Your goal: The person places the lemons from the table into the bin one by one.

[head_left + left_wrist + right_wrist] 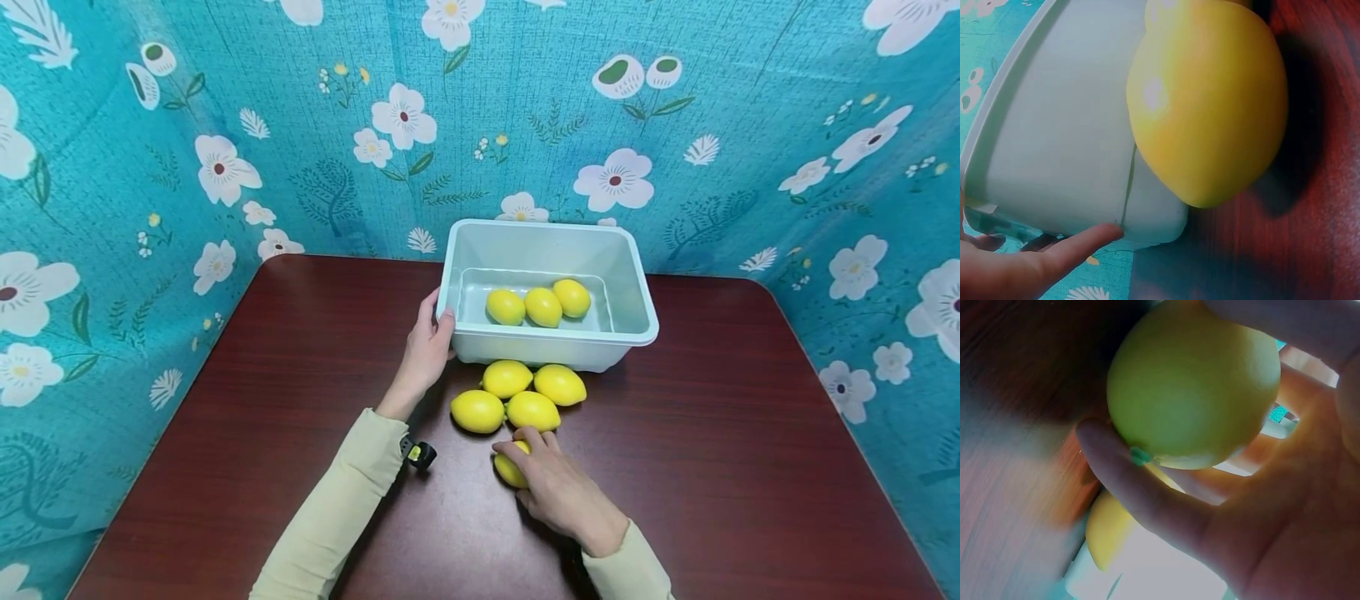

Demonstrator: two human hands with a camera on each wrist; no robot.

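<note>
Lemon (507, 472) sits in the right hand (562, 492), thumb and fingers parted only to its width and curled round it; whether it touches the table (712, 433) I cannot tell. Just far of it, four lemons (506, 379) lie two by two before the bin (600, 352), which holds three lemons (543, 308). The left hand (420, 354) holds the bin's near left corner, thumb on the rim.

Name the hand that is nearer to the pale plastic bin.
Left. The left hand holds the bin at its left end; the right hand grips a lemon nearer the person, apart from the bin.
</note>
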